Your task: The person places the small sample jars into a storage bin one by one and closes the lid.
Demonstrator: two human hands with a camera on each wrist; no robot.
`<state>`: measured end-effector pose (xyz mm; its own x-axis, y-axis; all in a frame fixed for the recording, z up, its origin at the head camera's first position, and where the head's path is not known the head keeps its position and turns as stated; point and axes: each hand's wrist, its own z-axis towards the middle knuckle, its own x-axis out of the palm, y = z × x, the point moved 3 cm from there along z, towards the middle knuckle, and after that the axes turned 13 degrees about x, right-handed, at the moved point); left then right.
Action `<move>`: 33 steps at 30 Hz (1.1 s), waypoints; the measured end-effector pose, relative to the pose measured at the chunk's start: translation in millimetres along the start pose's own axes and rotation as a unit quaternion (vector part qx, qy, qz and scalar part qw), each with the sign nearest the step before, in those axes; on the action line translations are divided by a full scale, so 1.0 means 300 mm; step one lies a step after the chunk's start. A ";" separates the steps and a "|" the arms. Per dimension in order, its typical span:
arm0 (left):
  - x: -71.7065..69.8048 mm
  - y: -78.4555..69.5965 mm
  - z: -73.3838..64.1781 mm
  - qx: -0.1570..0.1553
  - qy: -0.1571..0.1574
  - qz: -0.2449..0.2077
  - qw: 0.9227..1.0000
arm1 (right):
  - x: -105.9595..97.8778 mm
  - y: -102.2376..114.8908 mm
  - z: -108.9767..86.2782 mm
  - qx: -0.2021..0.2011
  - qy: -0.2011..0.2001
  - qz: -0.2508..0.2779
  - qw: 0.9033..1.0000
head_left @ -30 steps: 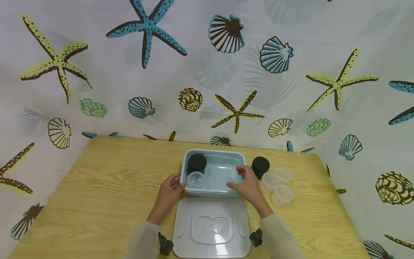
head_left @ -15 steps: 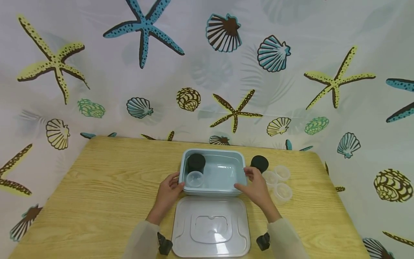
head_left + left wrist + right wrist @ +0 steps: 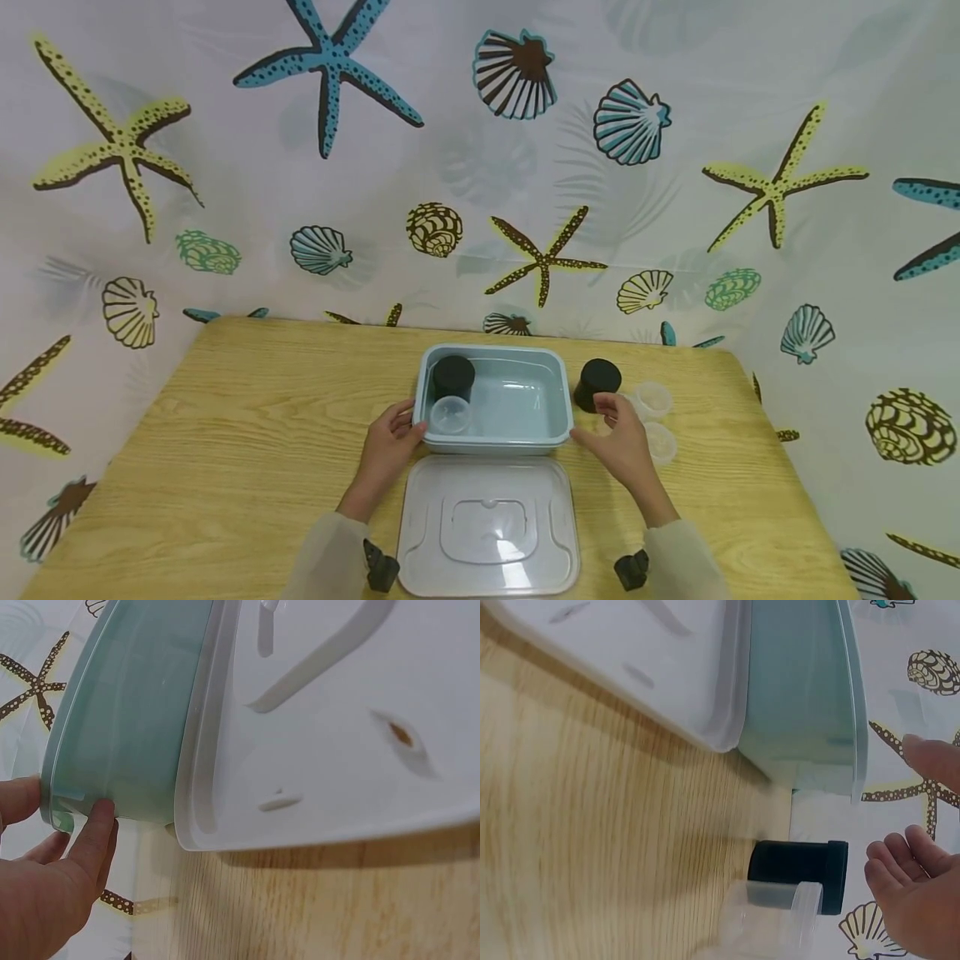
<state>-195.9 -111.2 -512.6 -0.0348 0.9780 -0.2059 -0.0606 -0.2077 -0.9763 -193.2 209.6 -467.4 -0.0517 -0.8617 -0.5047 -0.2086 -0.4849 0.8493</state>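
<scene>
A light blue plastic box stands mid-table, with a black cylindrical jar and a small clear plastic cup in its left end. My left hand holds the box's front left corner, its thumb on the rim and fingers against the outer wall. Off the box's right end, my right hand hovers with thumb and fingers apart, holding nothing. Its fingers overlap the lower part of a second black jar in the head view. Several clear cups stand beside that jar, partly hidden by the hand.
A translucent white lid lies flat on the wooden table, right in front of the box. Behind the table hangs a cloth printed with starfish and shells.
My right hand has moved from over the box's right end, past its right rim, to beside the black jar. My left hand stays at the box's corner.
</scene>
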 end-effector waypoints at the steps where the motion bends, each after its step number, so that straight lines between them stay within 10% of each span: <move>1: 0.000 0.001 0.001 -0.001 0.000 -0.002 1.000 | -0.007 -0.006 0.000 0.001 -0.003 -0.001 1.000; 33: -0.003 -0.001 -0.002 -0.001 -0.007 -0.004 1.000 | -0.175 -0.124 -0.011 0.048 -0.043 -0.015 0.998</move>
<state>-195.1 -111.9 -512.1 -0.0476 0.9792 -0.1974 -0.0595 -0.2000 -0.9780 -179.6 272.4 -471.8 -0.1275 -0.8288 -0.5449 -0.3041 -0.4902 0.8168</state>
